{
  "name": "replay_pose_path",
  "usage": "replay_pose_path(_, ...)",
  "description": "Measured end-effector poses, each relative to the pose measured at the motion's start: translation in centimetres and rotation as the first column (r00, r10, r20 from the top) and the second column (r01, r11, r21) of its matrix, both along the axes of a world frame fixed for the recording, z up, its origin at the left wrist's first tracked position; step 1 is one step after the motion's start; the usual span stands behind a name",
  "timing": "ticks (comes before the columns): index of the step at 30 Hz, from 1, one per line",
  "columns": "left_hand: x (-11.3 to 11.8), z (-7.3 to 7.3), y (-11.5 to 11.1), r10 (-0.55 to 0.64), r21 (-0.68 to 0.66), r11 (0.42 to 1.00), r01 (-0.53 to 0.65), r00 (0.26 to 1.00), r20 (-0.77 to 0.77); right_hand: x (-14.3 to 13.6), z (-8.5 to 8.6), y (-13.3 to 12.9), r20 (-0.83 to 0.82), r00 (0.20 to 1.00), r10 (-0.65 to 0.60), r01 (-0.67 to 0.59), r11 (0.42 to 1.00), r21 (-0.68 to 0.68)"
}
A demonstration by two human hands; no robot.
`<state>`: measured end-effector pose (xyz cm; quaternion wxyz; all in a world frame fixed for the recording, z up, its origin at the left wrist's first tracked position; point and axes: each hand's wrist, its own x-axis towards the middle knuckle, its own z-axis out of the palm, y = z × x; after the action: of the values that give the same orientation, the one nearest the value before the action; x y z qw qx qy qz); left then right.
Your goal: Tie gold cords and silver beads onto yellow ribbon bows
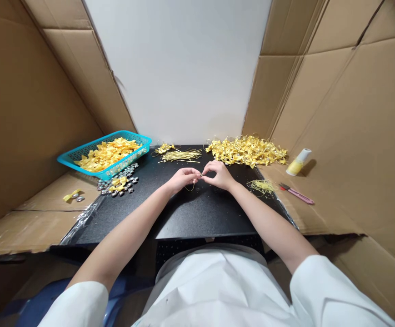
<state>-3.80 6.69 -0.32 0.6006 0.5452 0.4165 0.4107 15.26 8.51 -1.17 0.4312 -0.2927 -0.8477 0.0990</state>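
Above the middle of the black tabletop [183, 213], my left hand [183, 178] and my right hand [219, 175] meet fingertip to fingertip. Both are closed in a pinch on a small silvery piece [202, 175], mostly covered by the fingers. A thin yellow cord [191, 189] hangs in a loop under my left fingers. Behind the hands lies a bundle of straight gold cords [182, 156]. Loose silvery round pieces [115, 193] are scattered to the left, with yellow ribbon bows [118, 183] on top of them.
A turquoise basket [64, 159] of yellow bows stands back left. A heap of corded bows [248, 152] lies back right. Beyond are cord scraps [262, 186], a yellow thread spool [296, 167] and pink-handled snips [299, 195]. Cardboard walls [354, 136] enclose both sides.
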Motion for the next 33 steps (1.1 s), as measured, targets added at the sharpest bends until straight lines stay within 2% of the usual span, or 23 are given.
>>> replay_pose_path(13, -0.1, -0.4, 0.2, 0.012, 0.007, 1.0, -0.012, 0.996, -0.09, 0.5, 0.2, 0.4, -0.072, 0.997, -0.003, 0.004, 1.0, 0.019)
replay_pose_path(20, 0.0, -0.2, 0.0, 0.022, 0.042, 0.999, -0.015, 0.986, -0.167, 0.7, 0.2, 0.4, -0.041, 0.999, -0.02, 0.018, 0.998, -0.054)
replay_pose_path(26, 0.1, 0.0, -0.2, 0.037, 0.101, 0.995, -0.011, 0.965, -0.26, -0.3, -0.3, 0.1, -0.102, 0.99, 0.097, -0.112, 0.982, -0.154)
replay_pose_path(33, 0.1, 0.0, -0.2, 0.033, 0.108, 0.994, -0.002, 0.959, -0.28, -1.2, -1.0, -0.3, -0.089, 0.986, 0.139, -0.144, 0.989, -0.045)
